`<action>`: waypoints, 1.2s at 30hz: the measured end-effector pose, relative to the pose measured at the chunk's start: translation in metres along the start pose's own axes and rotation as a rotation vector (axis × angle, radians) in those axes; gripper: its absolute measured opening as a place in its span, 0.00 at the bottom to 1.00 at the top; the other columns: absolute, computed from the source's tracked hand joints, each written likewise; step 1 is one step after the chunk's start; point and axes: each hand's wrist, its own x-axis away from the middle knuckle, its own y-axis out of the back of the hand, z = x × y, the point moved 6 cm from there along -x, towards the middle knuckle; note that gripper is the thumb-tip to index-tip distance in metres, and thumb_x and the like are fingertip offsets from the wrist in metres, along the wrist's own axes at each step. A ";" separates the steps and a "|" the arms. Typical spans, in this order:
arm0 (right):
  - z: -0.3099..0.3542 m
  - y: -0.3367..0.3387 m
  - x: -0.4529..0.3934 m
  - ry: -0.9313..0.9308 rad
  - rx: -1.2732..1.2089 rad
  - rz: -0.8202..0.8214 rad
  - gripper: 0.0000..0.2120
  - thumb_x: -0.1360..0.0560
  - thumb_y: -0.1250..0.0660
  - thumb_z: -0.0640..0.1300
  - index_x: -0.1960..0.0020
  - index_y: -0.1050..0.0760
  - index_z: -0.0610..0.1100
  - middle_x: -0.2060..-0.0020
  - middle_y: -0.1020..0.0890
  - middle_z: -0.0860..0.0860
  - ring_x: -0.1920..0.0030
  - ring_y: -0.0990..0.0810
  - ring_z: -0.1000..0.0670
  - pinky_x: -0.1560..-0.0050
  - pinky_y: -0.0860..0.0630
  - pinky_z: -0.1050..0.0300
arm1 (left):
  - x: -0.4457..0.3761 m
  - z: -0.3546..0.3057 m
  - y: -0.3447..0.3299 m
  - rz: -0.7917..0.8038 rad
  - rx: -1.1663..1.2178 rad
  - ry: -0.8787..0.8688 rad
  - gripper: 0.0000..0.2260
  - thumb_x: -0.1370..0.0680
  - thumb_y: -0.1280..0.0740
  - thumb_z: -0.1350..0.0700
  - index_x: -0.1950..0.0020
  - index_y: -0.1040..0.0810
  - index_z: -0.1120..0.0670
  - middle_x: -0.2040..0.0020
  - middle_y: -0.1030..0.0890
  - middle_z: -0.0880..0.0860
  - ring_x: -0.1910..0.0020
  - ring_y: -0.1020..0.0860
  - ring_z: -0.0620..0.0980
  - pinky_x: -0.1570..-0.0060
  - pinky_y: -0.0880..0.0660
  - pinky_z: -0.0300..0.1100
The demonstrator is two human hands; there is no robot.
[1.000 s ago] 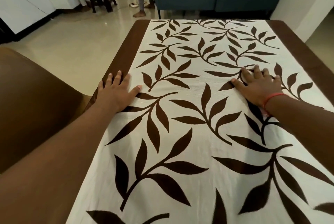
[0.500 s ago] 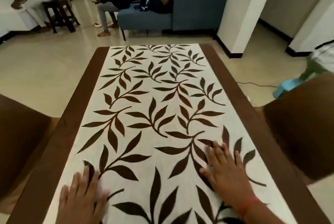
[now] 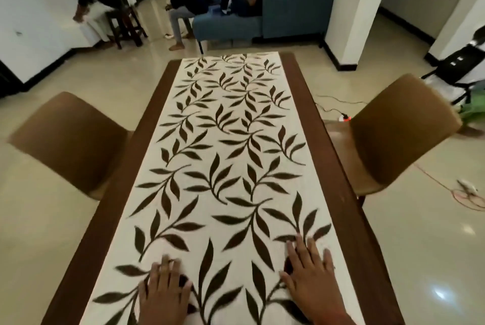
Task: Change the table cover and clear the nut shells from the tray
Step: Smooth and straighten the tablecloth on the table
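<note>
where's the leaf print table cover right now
In the head view the white table cover with brown leaf print lies along the middle of the brown wooden table, between two tan chairs, with both hands flat on its near end.

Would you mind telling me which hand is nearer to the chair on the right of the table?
Right. The right hand lies flat on the cover on the chair's side; the left hand lies farther across.

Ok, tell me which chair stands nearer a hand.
The right chair, beside the table's right edge; the right hand lies flat on the cloth closer to that side.
</note>
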 end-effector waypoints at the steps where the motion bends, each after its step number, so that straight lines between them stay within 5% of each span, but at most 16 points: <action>1: -0.002 -0.003 0.019 0.001 -0.002 0.079 0.33 0.24 0.48 0.66 0.24 0.34 0.51 0.24 0.34 0.48 0.25 0.36 0.40 0.28 0.42 0.36 | 0.012 0.002 0.003 0.027 0.026 0.040 0.33 0.19 0.57 0.39 0.32 0.23 0.59 0.37 0.21 0.63 0.42 0.20 0.67 0.47 0.24 0.64; 3: -0.007 -0.010 0.040 -0.002 0.037 0.101 0.33 0.23 0.50 0.65 0.21 0.41 0.52 0.22 0.39 0.48 0.22 0.42 0.41 0.27 0.43 0.35 | 0.029 -0.004 0.004 0.100 -0.054 0.071 0.33 0.20 0.55 0.39 0.29 0.25 0.59 0.29 0.28 0.64 0.33 0.27 0.68 0.38 0.30 0.67; 5: -0.012 -0.012 0.057 -0.010 0.055 0.105 0.33 0.22 0.55 0.64 0.20 0.44 0.51 0.21 0.42 0.46 0.21 0.46 0.41 0.25 0.46 0.35 | 0.046 0.002 -0.005 0.124 -0.166 0.027 0.30 0.19 0.52 0.39 0.21 0.40 0.53 0.20 0.42 0.60 0.23 0.41 0.62 0.27 0.41 0.63; 11: -0.018 -0.027 0.085 0.006 0.026 0.126 0.33 0.23 0.66 0.63 0.20 0.58 0.54 0.20 0.54 0.48 0.20 0.56 0.41 0.24 0.52 0.36 | 0.068 0.011 -0.024 0.146 -0.125 0.038 0.30 0.18 0.52 0.39 0.19 0.55 0.47 0.18 0.55 0.54 0.20 0.56 0.57 0.24 0.52 0.59; 19: -0.023 -0.034 0.104 0.035 0.081 0.147 0.32 0.20 0.55 0.62 0.20 0.62 0.56 0.20 0.56 0.49 0.21 0.57 0.41 0.24 0.50 0.36 | 0.089 0.017 -0.021 0.189 -0.108 0.039 0.31 0.19 0.52 0.36 0.19 0.53 0.46 0.18 0.54 0.54 0.20 0.55 0.57 0.25 0.49 0.62; 26: -0.007 -0.016 0.101 0.000 0.075 0.189 0.30 0.20 0.52 0.61 0.20 0.52 0.54 0.20 0.49 0.47 0.21 0.49 0.42 0.25 0.45 0.35 | 0.077 0.026 0.006 0.160 -0.089 0.025 0.28 0.20 0.48 0.37 0.22 0.41 0.46 0.20 0.42 0.54 0.22 0.44 0.58 0.25 0.52 0.64; 36: 0.079 -0.017 0.063 0.011 0.066 0.289 0.31 0.20 0.43 0.58 0.20 0.49 0.52 0.20 0.49 0.44 0.22 0.49 0.38 0.25 0.43 0.36 | 0.029 0.116 0.011 0.187 -0.124 -0.082 0.28 0.18 0.47 0.41 0.20 0.47 0.48 0.18 0.52 0.53 0.21 0.52 0.62 0.27 0.50 0.67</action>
